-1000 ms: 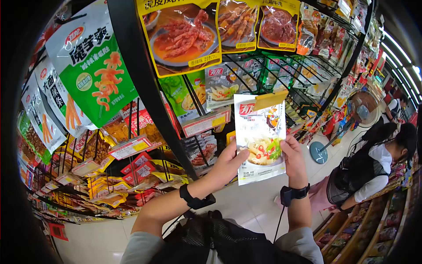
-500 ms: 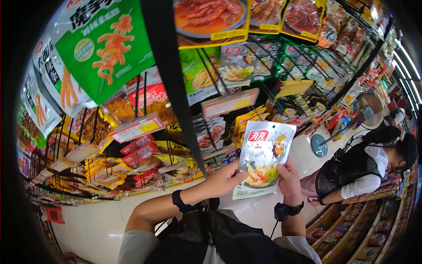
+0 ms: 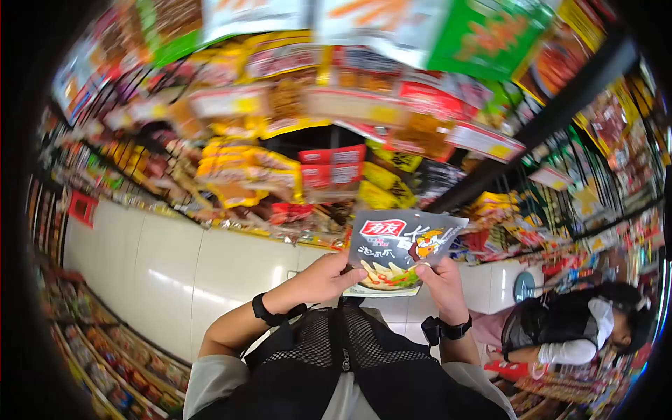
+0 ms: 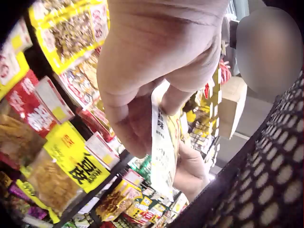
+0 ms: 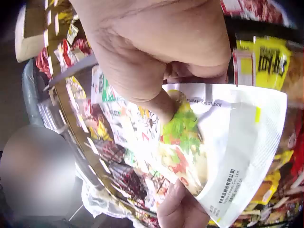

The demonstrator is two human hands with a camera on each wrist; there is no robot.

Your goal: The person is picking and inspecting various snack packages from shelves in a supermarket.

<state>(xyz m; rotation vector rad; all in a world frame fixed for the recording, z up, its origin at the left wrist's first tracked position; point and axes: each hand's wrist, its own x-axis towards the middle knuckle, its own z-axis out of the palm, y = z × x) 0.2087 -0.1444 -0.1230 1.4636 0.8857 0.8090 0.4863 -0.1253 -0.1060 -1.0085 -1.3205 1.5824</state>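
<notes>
Both hands hold a flat snack packet (image 3: 381, 243) in front of the chest, its printed front facing up toward the head camera. It has a red logo, a cartoon figure and a picture of pale chicken feet with green garnish. My left hand (image 3: 320, 281) pinches the lower left edge, thumb on the front and fingers behind. On the opposite edge, my right hand (image 3: 446, 285) grips with its thumb across the front. The right wrist view shows the packet's white lower edge (image 5: 256, 123) beyond the fingers. Edge-on in the left wrist view, the packet (image 4: 162, 142) stands between both hands.
Racks of hanging snack bags (image 3: 245, 168) run along the front, with price tags (image 3: 483, 140) on their hooks. Another person (image 3: 567, 329) bends at the right beside low shelves. More shelves (image 3: 119, 350) line the lower left, past a tiled floor (image 3: 161, 245).
The head view has swung left and down along the racks. The packet has come lower and closer to the body, leaning flatter. Both hands keep their hold on its edges.
</notes>
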